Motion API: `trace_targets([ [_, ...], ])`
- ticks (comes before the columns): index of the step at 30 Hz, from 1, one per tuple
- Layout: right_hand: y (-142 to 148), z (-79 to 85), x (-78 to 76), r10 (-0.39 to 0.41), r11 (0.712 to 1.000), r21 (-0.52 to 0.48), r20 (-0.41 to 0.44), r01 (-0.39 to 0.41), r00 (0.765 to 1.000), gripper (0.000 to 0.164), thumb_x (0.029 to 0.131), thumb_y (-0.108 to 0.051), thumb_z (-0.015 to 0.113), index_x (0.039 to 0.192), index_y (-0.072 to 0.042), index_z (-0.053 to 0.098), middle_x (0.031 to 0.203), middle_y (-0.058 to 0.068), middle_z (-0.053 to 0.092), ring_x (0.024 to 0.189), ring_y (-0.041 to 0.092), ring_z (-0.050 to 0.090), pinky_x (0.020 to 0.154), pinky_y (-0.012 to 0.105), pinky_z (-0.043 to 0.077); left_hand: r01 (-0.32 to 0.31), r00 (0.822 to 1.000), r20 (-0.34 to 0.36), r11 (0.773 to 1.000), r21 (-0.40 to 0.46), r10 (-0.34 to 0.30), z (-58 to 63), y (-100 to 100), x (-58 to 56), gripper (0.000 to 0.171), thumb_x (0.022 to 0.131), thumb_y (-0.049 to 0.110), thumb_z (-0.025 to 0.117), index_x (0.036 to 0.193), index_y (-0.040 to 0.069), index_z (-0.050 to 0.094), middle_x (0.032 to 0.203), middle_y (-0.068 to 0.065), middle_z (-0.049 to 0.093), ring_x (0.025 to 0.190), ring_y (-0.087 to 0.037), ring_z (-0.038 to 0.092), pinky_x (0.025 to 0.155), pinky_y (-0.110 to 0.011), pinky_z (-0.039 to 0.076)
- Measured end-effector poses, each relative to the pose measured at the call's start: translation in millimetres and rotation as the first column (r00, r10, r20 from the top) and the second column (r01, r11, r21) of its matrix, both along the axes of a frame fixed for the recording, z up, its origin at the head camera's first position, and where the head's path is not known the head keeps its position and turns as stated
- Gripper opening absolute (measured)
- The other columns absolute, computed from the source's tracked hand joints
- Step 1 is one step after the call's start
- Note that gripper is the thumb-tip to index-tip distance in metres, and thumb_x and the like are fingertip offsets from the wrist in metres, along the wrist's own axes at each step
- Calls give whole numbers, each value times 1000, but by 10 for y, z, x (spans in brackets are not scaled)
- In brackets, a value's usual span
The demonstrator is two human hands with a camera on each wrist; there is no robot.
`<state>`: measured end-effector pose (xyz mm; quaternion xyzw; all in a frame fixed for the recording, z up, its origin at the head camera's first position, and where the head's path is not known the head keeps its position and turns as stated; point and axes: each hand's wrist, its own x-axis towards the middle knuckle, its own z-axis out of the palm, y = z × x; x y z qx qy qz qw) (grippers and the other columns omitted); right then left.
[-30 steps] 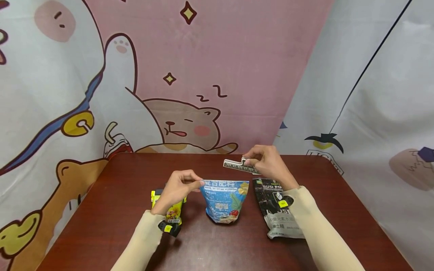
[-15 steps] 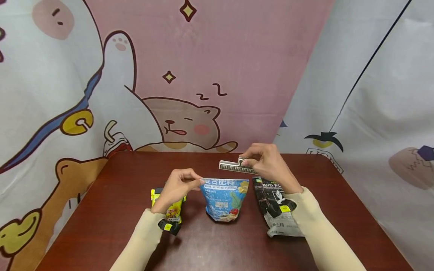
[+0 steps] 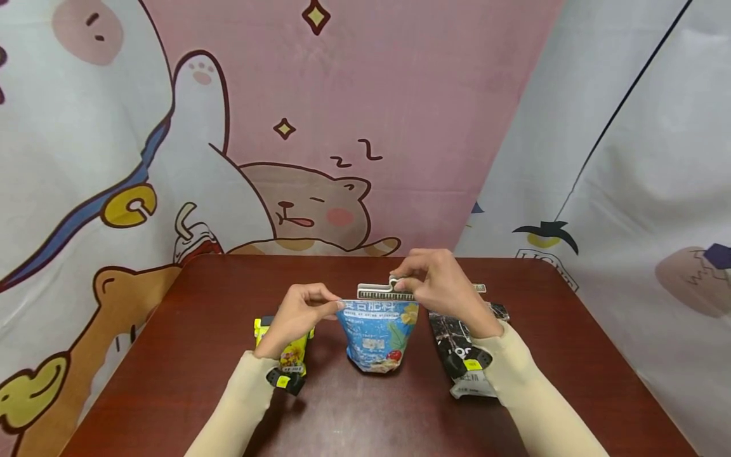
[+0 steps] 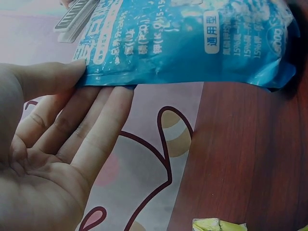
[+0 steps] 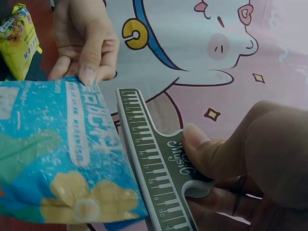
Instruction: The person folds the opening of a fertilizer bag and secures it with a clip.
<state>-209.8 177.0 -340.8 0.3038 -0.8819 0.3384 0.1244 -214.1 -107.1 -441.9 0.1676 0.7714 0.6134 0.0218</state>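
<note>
A blue fertilizer bag (image 3: 374,339) stands upright at the middle of the table. My left hand (image 3: 302,316) pinches its top left corner between thumb and fingers; in the left wrist view the thumb (image 4: 62,77) lies on the printed face. My right hand (image 3: 442,285) grips a long clip (image 5: 156,163) with a piano-key pattern by its handle. The clip lies along the bag's top edge, its bar just above and behind the rim in the head view. Whether the jaws hold the bag's edge cannot be told.
A yellow bag (image 3: 294,355) stands left, partly behind my left wrist. To the right, a black and grey bag (image 3: 451,336) lies under my right forearm. Beyond the right hand shows the end of a pale ruled strip (image 3: 480,288). A cartoon-printed cloth (image 3: 411,127) hangs behind the table.
My right hand has brought the clip left and down to the blue bag's top edge, and levelled it. The left hand keeps its pinch, nearly still. The pale strip's end has come into view.
</note>
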Motion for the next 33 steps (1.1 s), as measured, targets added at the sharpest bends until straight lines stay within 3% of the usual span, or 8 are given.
trace_targets([
  [6,-82,-32,32,-9,999,37,-33,10,999,9,84,-8,84,88,-16,83,72,-9,64,55,8,44,51,22,34,-1,1000,12,1000,13,1,-1,0,13,10,92,18,79,91,9,80,99,-11,79,84,-24,77,81,-50,63],
  [21,-218,-130,45,-17,998,54,-25,18,1000,9,85,-8,82,87,-16,83,76,-10,67,55,5,48,52,22,39,-2,1000,5,1000,-5,2,29,-15,3,7,90,19,81,91,12,82,96,-10,78,82,-24,77,79,-48,63],
  [33,-298,-203,53,-13,998,55,-44,15,999,9,86,-8,81,86,-17,82,79,-9,70,55,3,51,51,23,42,83,996,23,996,39,-84,43,-77,-30,8,94,7,74,100,4,78,100,-18,77,85,-27,78,81,-50,63],
])
